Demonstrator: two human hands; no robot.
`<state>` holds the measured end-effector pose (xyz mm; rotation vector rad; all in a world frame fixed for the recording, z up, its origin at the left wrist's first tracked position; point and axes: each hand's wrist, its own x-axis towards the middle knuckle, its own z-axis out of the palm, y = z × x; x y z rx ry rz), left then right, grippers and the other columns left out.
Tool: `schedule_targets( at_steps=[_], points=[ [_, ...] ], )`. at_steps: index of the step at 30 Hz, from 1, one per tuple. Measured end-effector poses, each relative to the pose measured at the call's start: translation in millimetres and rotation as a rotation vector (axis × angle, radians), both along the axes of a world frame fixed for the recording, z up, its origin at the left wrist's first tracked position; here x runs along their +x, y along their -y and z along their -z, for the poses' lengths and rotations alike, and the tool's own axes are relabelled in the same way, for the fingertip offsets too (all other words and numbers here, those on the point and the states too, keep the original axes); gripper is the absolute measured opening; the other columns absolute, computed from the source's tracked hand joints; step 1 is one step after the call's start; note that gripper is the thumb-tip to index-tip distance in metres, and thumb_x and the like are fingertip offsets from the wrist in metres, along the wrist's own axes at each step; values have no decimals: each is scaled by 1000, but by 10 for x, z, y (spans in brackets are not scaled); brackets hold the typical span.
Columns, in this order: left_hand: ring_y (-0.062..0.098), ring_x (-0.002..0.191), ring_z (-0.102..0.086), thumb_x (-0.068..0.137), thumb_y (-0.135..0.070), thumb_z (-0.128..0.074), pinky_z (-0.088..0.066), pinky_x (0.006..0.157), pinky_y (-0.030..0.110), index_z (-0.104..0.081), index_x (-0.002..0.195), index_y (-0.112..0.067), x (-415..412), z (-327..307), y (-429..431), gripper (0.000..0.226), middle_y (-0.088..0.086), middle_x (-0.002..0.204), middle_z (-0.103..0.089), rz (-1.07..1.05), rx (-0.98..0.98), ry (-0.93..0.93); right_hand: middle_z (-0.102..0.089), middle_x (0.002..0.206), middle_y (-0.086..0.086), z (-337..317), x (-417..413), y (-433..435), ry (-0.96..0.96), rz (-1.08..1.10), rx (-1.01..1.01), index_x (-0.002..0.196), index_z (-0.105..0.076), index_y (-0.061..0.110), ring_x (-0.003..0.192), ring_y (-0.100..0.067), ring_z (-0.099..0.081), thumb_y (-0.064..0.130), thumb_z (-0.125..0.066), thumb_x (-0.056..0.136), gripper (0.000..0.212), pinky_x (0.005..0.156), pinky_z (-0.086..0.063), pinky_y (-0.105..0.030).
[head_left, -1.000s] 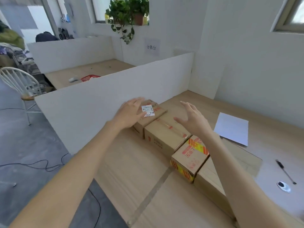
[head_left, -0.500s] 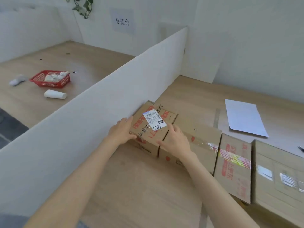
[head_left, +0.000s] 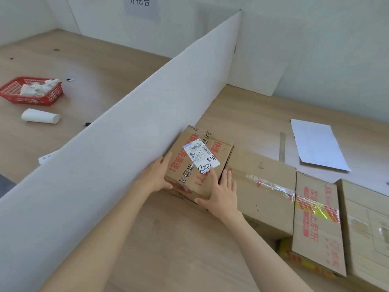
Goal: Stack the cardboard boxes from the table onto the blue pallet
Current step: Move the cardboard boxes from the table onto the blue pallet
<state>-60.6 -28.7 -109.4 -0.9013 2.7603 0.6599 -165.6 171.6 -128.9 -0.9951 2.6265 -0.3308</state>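
wall sign [head_left: 140, 3] – "分拣台", plain box [head_left: 261, 182] – "YH"

Your left hand [head_left: 156, 175] covers the near left edge of the labelled box [head_left: 197, 165], and the white divider [head_left: 117, 157] hides that box's left side. The rightmost box [head_left: 368, 228] runs off the frame's right edge, so you cannot see its full width. The sign on the wall [head_left: 140, 3] is cut by the top edge, and the small print on the label [head_left: 200, 153] is too fine to read.

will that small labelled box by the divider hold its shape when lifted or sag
The labelled box looks stiff: square edges, taped seams. Probably light, being the smallest in the row. The left hand and right hand press its smooth sides, so it might slip.
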Motion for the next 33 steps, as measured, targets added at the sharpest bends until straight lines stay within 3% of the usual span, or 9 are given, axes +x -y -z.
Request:
schedule_targets(
  at_steps=[7,15,24,26,30,33],
  points=[
    [27,140,-29,55,-26,-89,-35,110,44,8,151,-34,-73,160,121,137,9,154,-19,17,93,-15,15,157,-26,183,15,68,-20,6,-2,152,17,29,146,-35,20,62,-69,74,120,119,3,-45],
    [23,133,-39,60,-26,-87,-41,103,38,-5,153,-32,-89,229,99,123,3,148,-26,-14,74,-112,17,154,-33,250,42,122,11,27,-75,152,14,28,144,-39,22,56,-71,76,118,119,6,-43],
    [27,133,-38,54,-35,-90,-36,108,42,-17,151,-34,18,-386,59,122,8,146,-29,-34,53,-193,11,157,-27,-306,-42,-6,65,-42,-260,153,0,32,146,-35,19,39,-77,78,108,121,1,-44],
    [28,132,-38,53,-36,-91,-33,110,41,-21,150,-33,18,-663,16,120,9,144,-33,-34,36,-234,6,159,-23,-584,-100,-55,67,-54,-286,152,-7,36,147,-35,11,39,-78,76,105,121,-4,-47],
    [25,133,-37,56,-31,-92,-31,108,34,-27,149,-30,-10,-1332,-155,114,9,144,-33,-33,43,-310,-3,160,-14,-1195,-254,-200,123,-25,-367,147,-13,48,138,-38,-33,45,-81,67,105,109,-36,-45],
    [23,132,-38,57,-36,-90,-35,107,37,-29,148,-31,-38,-1838,-387,110,5,142,-40,5,2,-361,-22,153,-4,-1640,-366,-397,96,-23,-461,145,-20,48,132,-28,-41,56,-82,60,105,103,-41,-43]
  ],
)
